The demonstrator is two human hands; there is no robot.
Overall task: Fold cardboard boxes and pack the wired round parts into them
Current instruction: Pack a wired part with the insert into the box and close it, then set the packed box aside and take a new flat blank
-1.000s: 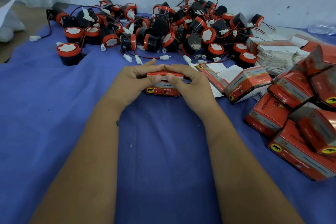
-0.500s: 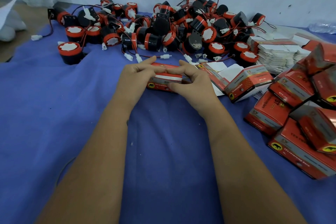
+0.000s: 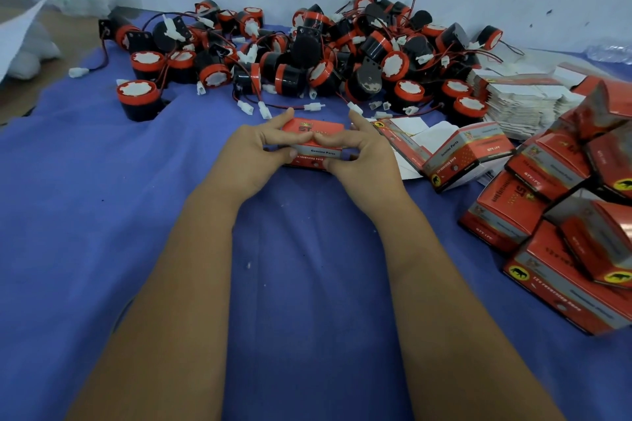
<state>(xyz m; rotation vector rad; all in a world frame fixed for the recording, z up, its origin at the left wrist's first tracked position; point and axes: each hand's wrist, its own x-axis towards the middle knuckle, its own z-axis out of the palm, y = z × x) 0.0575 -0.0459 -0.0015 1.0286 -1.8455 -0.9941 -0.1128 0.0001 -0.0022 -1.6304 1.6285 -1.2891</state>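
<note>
A small red and silver cardboard box point(image 3: 316, 142) lies on the blue cloth point(image 3: 102, 215) at the centre. My left hand point(image 3: 254, 154) grips its left end, fingers over the top and thumb on the front face. My right hand point(image 3: 359, 155) grips its right end the same way. The fingertips of both hands meet on the box top. Behind the box lies a heap of black and red wired round parts point(image 3: 307, 55) with white connectors.
Several folded red boxes point(image 3: 564, 215) are piled at the right. One box point(image 3: 466, 155) lies on its side beside flat white blanks point(image 3: 526, 102). A lone round part point(image 3: 138, 99) stands at the left. A white wall closes the back.
The box has been turned in my hands so that more of its red top faces up. Both hands shifted slightly away from me and my fingers closed over the top.
</note>
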